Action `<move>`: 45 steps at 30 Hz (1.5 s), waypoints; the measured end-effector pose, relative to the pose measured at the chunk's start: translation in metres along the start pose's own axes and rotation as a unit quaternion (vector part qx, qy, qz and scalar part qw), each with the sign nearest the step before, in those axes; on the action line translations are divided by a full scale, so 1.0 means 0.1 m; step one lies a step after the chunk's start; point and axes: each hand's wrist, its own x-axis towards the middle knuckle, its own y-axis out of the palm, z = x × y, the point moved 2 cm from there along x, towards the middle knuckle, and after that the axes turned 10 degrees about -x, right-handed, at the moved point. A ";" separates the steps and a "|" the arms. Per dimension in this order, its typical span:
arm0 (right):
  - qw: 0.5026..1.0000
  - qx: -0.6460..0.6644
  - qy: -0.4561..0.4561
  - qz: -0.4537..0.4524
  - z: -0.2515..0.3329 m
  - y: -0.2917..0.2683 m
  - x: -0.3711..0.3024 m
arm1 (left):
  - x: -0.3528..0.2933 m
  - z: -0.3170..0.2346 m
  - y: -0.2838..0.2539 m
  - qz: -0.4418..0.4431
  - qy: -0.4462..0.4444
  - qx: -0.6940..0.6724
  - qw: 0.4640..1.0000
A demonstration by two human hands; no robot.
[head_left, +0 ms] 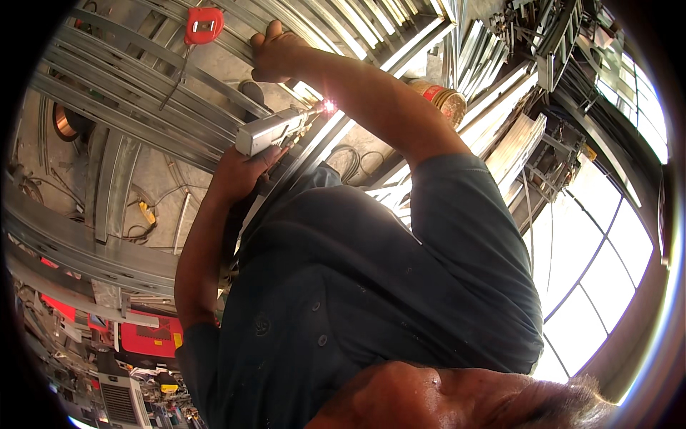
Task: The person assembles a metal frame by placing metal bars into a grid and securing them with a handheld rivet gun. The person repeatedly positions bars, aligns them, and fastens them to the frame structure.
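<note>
My left hand is wrapped around a boxy silver-grey welding gun. The gun's narrow nozzle points right, and a bright pinkish glow sits at its tip, against a long metal rail. Farther out, my right hand lies on the parallel steel bars, its fingers bent over one of them; the fingertips are partly hidden. A red tape measure rests on the bars to the left of that hand, with a dark thin strip hanging below it.
Steel channels stretch across the left side over a concrete floor. A copper-coloured wire spool and a yellow-handled clamp-like tool lie there. A labelled tin stands beyond my right arm. Red equipment is at the lower left.
</note>
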 end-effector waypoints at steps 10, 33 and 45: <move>1.000 0.006 0.007 0.005 -0.01 -0.02 0.00 | 0.00 0.01 -0.02 0.005 0.012 0.005 1.000; 0.999 -0.036 0.012 -0.037 -0.01 0.16 0.14 | -1.87 2.36 -0.13 -0.658 0.128 0.099 0.736; 0.989 0.003 -0.005 -0.150 -0.13 0.34 0.11 | -1.68 2.31 0.13 -0.759 0.070 0.131 0.634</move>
